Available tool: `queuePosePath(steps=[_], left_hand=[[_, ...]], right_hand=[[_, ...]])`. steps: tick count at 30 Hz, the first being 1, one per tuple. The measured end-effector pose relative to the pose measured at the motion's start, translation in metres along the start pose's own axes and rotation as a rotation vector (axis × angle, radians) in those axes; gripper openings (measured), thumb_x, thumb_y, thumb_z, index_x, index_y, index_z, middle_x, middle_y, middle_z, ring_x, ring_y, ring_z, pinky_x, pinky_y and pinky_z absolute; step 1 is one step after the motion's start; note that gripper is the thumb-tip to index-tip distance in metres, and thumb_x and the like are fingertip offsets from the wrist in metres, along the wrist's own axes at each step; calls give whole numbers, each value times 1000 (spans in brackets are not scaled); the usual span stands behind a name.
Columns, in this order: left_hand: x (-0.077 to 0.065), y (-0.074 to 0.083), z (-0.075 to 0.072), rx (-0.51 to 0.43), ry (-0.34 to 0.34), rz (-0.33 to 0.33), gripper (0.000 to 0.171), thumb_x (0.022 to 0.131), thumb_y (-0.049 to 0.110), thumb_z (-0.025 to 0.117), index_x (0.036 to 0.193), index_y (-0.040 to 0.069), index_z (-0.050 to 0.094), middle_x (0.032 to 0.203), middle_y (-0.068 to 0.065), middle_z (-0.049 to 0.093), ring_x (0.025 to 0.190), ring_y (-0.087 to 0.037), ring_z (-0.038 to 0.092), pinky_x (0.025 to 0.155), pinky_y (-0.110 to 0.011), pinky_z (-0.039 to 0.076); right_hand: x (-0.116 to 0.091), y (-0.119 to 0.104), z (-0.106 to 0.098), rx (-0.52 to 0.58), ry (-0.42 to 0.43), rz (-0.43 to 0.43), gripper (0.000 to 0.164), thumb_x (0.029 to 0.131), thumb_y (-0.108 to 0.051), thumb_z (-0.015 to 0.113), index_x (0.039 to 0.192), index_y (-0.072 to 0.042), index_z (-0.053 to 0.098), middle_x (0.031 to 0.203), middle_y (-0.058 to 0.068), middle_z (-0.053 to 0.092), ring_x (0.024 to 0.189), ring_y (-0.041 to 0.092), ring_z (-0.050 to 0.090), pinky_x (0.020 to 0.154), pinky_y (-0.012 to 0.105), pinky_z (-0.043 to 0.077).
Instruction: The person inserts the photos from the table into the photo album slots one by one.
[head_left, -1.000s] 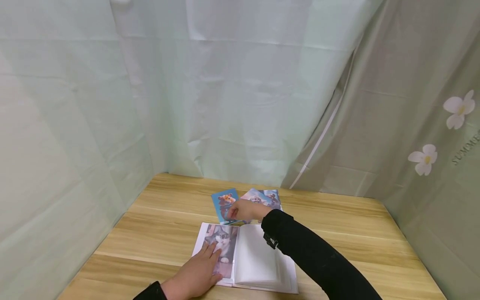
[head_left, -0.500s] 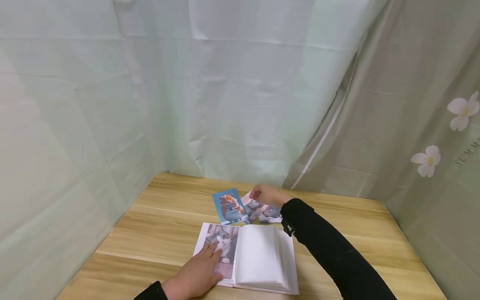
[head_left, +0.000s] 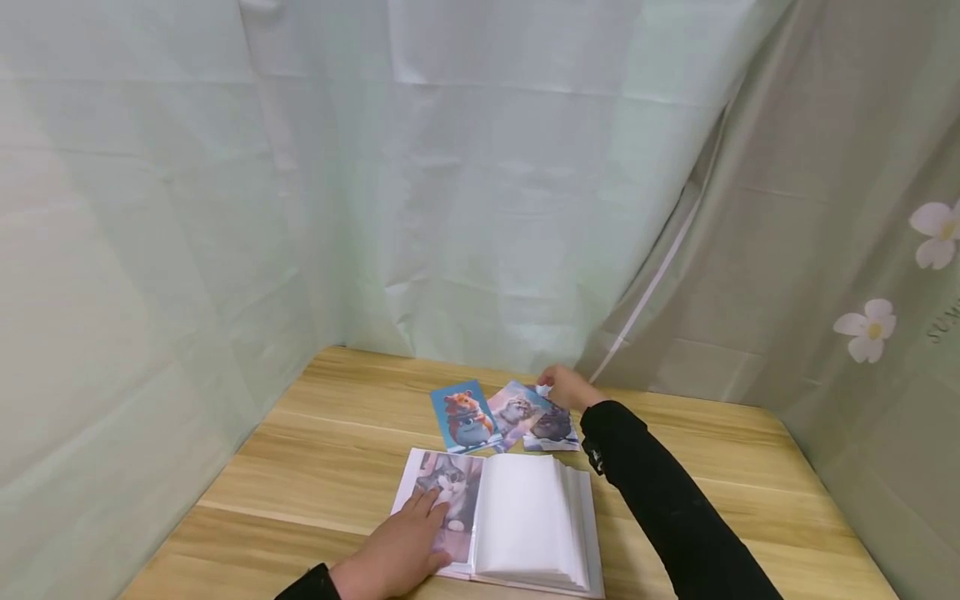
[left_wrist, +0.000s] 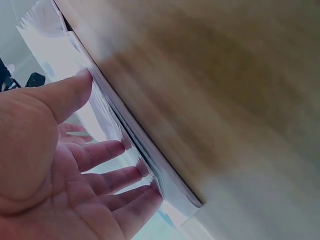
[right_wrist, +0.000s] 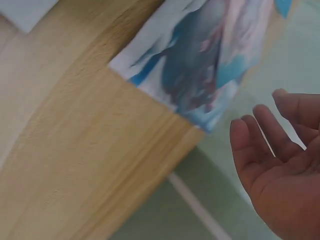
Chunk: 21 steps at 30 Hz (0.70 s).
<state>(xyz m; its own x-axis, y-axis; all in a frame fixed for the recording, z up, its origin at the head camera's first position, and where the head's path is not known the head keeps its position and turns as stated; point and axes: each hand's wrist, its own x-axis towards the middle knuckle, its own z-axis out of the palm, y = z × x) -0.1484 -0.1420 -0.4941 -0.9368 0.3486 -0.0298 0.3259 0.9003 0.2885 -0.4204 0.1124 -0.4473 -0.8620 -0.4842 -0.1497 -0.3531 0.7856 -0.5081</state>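
Note:
An open photo album (head_left: 528, 517) lies near the front, its right side a fan of white pages. My left hand (head_left: 405, 537) rests with spread fingers on the left page, partly covering a cat photo (head_left: 467, 496) in its sleeve. Behind the album lie a blue hamster picture card (head_left: 461, 412), a pink-and-blue kitten card (head_left: 513, 408) and a darker animal card (head_left: 553, 427), the last two overlapping. My right hand (head_left: 567, 389) is at the far edge of the dark card. In the right wrist view its fingers, loosely bent, are beside the overlapping cards (right_wrist: 187, 65).
The wooden table (head_left: 315, 450) stretches to both sides of the album. A pale curtain (head_left: 480, 208) hangs behind its back edge and along the left. On the right hangs a grey-green curtain with white flowers (head_left: 866, 331).
My right hand has moved from the hamster card rightward across the kitten card to the dark card's far edge. The album's right pages have fanned out. My left hand has stayed on the page.

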Motion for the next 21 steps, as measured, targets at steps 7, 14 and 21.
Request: queuePosePath(steps=[7,14,21], left_hand=[[3,3,2,23,-19,-14,67,88,39,74,134,-6,56,143,-30,47,133,-51,43,103,-58,43],[3,6,3,37,-46,-15,70,88,42,73,134,-7,55,143,-29,47,133,-51,43,105,-57,42],[2,8,2,42,-58,-8,69,88,41,73,134,-8,56,143,-29,48,133,-51,43,106,-56,41]], right_hand=[[0,23,11,62,60,63,49,90,14,50,138,4,55,142,22,53,131,36,49,88,41,45],[-1,34,22,48,66,63,54,91,13,54,144,5,47,148,27,45,138,41,41,90,44,45],[2,41,28,-21,18,46,57,87,17,54,143,5,49,145,26,48,124,34,51,82,36,45]])
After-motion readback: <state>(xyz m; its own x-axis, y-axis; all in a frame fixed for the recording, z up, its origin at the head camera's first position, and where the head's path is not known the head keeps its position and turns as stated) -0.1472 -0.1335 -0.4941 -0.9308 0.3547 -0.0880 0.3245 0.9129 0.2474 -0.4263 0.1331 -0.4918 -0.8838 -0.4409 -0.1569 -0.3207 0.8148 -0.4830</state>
